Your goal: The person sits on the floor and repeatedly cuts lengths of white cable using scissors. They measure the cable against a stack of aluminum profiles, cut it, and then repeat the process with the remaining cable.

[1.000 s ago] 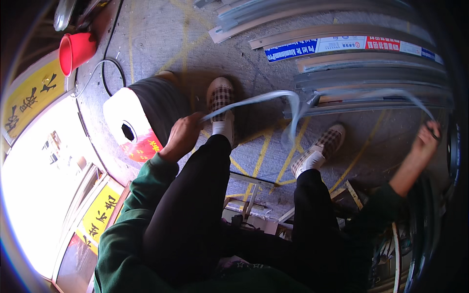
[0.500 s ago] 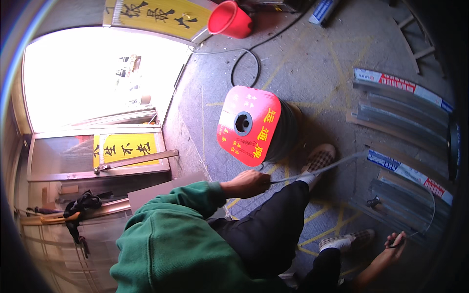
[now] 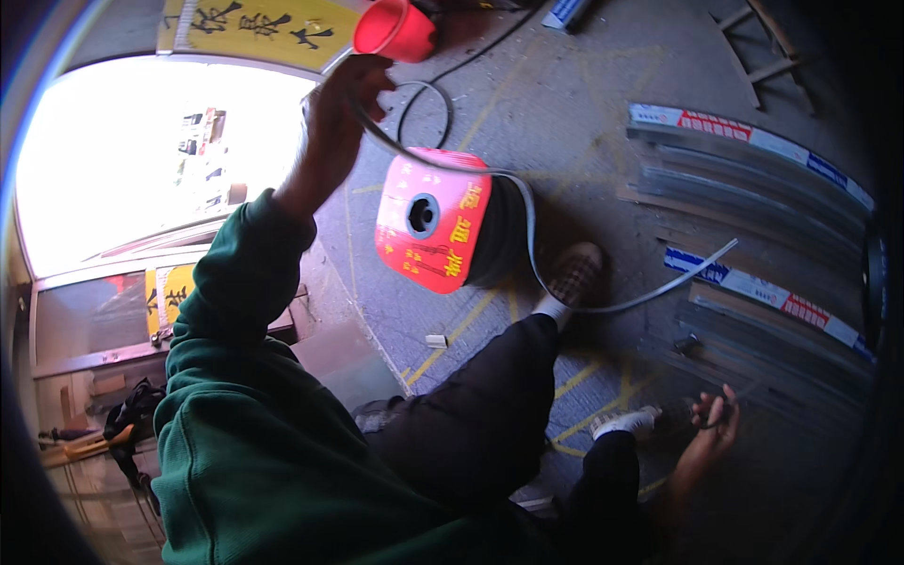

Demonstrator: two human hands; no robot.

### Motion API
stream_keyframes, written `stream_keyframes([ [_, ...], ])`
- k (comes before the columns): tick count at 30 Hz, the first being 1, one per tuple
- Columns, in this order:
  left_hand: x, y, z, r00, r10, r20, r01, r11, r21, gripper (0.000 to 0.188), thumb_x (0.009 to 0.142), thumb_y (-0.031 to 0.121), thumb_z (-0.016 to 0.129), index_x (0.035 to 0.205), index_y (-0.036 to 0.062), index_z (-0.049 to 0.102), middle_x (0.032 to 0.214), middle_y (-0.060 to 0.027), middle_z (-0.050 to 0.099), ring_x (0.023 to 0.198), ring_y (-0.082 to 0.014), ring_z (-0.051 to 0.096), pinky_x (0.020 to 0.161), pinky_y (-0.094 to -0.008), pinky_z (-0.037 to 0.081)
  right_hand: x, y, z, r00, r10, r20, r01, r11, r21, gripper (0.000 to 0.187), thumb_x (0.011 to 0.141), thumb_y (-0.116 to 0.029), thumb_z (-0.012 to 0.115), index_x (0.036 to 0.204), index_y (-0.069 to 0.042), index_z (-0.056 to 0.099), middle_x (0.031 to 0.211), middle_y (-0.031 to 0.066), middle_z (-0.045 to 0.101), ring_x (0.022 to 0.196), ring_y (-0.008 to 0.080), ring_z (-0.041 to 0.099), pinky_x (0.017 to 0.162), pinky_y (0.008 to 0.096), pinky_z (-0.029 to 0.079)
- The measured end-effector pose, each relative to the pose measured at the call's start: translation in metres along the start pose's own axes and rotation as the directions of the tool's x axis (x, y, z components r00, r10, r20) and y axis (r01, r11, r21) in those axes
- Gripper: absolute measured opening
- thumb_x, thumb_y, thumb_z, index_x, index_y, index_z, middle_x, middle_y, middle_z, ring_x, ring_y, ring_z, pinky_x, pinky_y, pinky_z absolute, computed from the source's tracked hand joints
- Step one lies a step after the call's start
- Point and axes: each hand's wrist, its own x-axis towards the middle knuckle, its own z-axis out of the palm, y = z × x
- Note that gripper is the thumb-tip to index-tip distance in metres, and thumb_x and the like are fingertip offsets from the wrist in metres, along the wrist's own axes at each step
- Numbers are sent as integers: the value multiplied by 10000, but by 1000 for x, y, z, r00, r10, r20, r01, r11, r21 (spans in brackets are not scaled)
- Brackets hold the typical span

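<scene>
Raised at the upper left, my left hand is closed on a long grey flexible strip. From that hand the strip sags across the spool and past my shoe, then rises to a loose end at the right. The spool has a red-and-pink square end plate, a round dark hub and dark material wound behind it. Low on the right, my right hand has its fingers curled around a small dark thing, too blurred to name. That hand is nearest the flat stacked lengths at the right.
Bundles of long metal profiles with printed wrapping lie at the right. A red bucket and looped dark cable are at the top. A small pale block is on the floor. Glass doors line the left.
My left hand has swung up and away from my knee, drawing the strip over the spool. The strip's far end now hangs loose. My right hand has shifted up and left in view.
</scene>
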Motion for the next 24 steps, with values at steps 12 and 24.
stream_keyframes([
  [12,-83,103,170,631,29,775,8,999,-43,61,887,39,640,947,43,627,730,-113,666,653,-274,702,571,-355,537,-15,-49,79,560,-94,823,-250,928,275,370,912,-80,714,1239,-1,561,1205,186,690,977,183,703,802,315,582],
  [24,-238,4,89,444,-533,720,553,795,247,213,877,245,727,880,35,692,759,-105,695,695,-236,673,661,-374,526,36,-56,14,883,-469,-26,469,883,33,196,949,13,646,1142,-1,609,977,86,667,772,97,652,608,197,503],
])
